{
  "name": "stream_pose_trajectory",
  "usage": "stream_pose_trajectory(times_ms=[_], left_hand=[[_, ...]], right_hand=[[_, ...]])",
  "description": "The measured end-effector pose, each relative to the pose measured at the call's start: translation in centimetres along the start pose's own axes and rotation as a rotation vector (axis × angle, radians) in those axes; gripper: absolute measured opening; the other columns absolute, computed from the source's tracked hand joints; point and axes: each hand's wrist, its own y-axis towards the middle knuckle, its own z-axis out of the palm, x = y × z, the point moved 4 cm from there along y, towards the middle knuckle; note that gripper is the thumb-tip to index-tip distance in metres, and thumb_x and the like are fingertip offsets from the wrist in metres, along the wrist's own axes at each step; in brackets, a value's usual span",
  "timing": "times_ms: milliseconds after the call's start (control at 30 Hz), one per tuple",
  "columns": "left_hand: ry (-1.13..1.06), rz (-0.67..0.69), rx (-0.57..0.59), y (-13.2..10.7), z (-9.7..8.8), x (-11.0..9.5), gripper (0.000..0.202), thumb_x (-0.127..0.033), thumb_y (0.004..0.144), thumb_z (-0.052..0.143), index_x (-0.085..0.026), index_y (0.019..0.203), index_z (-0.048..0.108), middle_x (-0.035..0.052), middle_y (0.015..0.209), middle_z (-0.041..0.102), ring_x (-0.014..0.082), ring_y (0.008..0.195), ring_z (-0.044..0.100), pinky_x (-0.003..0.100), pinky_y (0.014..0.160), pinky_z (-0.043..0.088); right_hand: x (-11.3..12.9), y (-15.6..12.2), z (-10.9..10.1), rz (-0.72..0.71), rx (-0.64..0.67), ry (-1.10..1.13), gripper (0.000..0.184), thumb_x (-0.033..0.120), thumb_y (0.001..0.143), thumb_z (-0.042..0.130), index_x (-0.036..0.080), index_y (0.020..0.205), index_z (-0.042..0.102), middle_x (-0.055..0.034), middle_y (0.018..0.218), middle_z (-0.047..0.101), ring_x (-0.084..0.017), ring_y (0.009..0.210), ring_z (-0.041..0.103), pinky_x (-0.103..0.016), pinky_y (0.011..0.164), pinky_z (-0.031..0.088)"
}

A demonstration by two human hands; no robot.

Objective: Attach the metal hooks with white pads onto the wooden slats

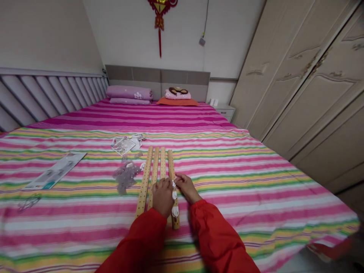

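Okay, nearest: red sleeves [218, 233] on both arms. Two white fittings [174, 203] sit on the rightmost wooden strip [171, 165], between the hands and slightly nearer than the right hand's fingertips.

Left hand [163, 195]: palm down across the middle strips, fingers bent toward the rightmost one; undersides hidden, can't tell if it's clamped on anything. Right hand [186, 186]: just right of that strip, thumb and finger close in at a third white fitting [173, 183]; too small to tell if pinched.

Three more perforated wooden strips [145, 184] lie roughly parallel, under and left of left hand. Further left of it: wire loop [29, 202], then grey translucent pile [125, 176], flat package [55, 171]. Beyond left hand, to the left: loose plastic packets [127, 144].

All on a striped bed sheet [233, 182]. Far ahead of both hands: folded lilac bedding [129, 93], orange pillow [179, 101], headboard [184, 77]. Wardrobe [295, 83] well off to the right hand's right.
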Motion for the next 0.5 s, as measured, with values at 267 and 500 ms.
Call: stream_pose_trajectory(times_ms=[267,500], left_hand=[[-0.058,-0.006,0.018,-0.1,0.9,0.7,0.051,-0.004,0.076,0.045,-0.022,0.122,0.055,0.0079,0.133,0.053,0.0277,0.129,0.035,0.054,0.104,0.018],[-0.314,0.017,0.056,1.2,-1.0,3.1,0.037,-0.017,0.081,0.048,-0.027,0.114,0.062,0.0045,0.123,0.061,0.0214,0.120,0.048,0.041,0.100,0.033]], right_hand=[[-0.2,0.3,0.3,0.040,0.004,0.005,0.038,0.020,0.049,0.068,0.015,0.087,0.068,0.0061,0.056,0.054,-0.011,0.051,0.048,-0.024,0.051,0.039],[0.3,-0.9,0.0,0.004,-0.044,0.060,0.042,0.035,0.057,0.072,0.014,0.093,0.067,0.0044,0.056,0.057,-0.012,0.051,0.050,-0.024,0.050,0.039]])
